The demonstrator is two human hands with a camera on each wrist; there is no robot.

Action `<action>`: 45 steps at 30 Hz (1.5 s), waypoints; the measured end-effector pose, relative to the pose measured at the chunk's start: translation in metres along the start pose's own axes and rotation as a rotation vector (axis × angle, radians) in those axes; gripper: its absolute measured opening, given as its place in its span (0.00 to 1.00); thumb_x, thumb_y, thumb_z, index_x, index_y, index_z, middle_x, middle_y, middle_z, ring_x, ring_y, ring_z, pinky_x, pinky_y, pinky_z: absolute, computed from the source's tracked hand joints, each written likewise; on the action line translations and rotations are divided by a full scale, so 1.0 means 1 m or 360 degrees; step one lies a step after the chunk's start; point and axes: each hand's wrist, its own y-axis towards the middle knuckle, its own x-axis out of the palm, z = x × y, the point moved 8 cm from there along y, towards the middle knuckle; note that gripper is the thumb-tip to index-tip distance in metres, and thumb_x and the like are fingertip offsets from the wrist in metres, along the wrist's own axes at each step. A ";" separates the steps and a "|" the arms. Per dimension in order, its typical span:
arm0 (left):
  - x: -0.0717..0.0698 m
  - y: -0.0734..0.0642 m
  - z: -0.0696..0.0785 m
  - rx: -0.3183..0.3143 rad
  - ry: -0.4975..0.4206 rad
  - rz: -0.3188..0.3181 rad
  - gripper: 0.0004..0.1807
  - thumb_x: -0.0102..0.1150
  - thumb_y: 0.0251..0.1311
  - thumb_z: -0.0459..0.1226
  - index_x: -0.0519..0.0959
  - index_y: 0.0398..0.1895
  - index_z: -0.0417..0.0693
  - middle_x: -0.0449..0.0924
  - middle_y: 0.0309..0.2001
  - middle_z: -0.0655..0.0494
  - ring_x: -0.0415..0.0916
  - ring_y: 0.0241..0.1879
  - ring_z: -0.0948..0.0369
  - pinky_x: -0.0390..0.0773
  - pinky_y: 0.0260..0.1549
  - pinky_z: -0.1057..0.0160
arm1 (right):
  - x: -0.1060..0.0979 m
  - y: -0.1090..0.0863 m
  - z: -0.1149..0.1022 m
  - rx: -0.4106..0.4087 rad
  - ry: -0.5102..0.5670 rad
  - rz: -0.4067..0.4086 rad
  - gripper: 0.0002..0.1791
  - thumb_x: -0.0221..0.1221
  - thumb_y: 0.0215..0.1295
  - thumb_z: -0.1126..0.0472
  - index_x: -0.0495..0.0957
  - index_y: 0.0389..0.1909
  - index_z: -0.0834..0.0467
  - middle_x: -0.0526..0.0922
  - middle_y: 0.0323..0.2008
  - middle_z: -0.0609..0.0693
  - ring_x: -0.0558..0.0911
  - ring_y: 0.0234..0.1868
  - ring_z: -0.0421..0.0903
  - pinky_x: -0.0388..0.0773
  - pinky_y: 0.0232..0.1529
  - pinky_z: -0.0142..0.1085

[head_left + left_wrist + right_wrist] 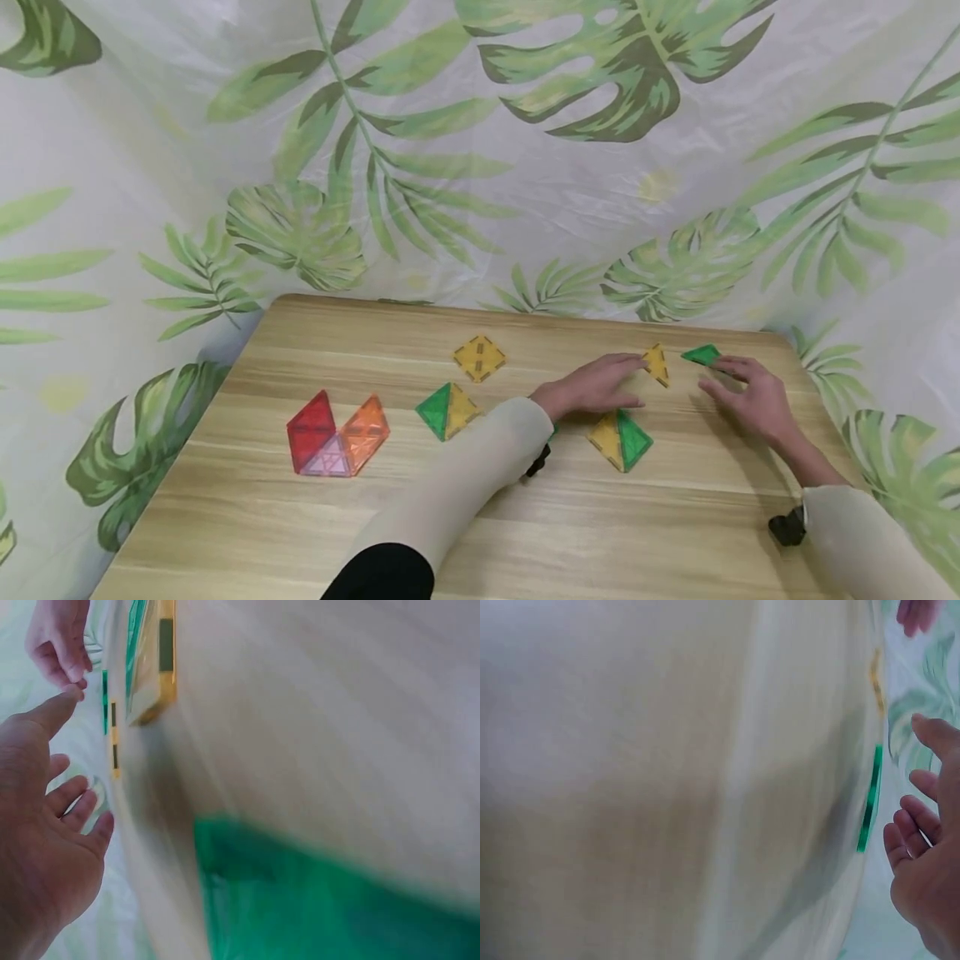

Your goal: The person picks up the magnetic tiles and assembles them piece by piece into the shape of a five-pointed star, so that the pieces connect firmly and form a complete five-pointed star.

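Observation:
A yellow triangle tile (656, 365) lies toward the back right of the table, and a green triangle tile (702, 355) lies to its right. My left hand (597, 383) is over the table with its fingertips right at the yellow tile's left edge in the head view. Its fingers are spread and hold nothing in the left wrist view. From the right, my right hand (753, 398) reaches to the green tile, its fingers overlapping the tile's corner. The right wrist view shows this hand (934, 847) empty, fingers loosely bent, with the green tile (870, 799) beyond.
In front of the hands lies a yellow-and-green tile pair (621, 440). Further left are another green-and-yellow pair (447, 411), a yellow square (480, 358), and a joined red, purple and orange shape (330, 454). A leaf-patterned sheet (420, 167) hangs behind the wooden table (225, 517).

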 end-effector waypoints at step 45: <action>0.021 0.041 0.004 -0.0335 0.0425 -0.0087 0.33 0.53 0.76 0.61 0.65 0.81 0.71 0.54 0.84 0.54 0.51 0.82 0.56 0.55 0.79 0.61 | 0.009 0.037 0.046 0.0090 -0.0078 -0.0257 0.23 0.75 0.63 0.64 0.84 0.57 0.69 0.85 0.54 0.69 0.84 0.48 0.63 0.75 0.37 0.25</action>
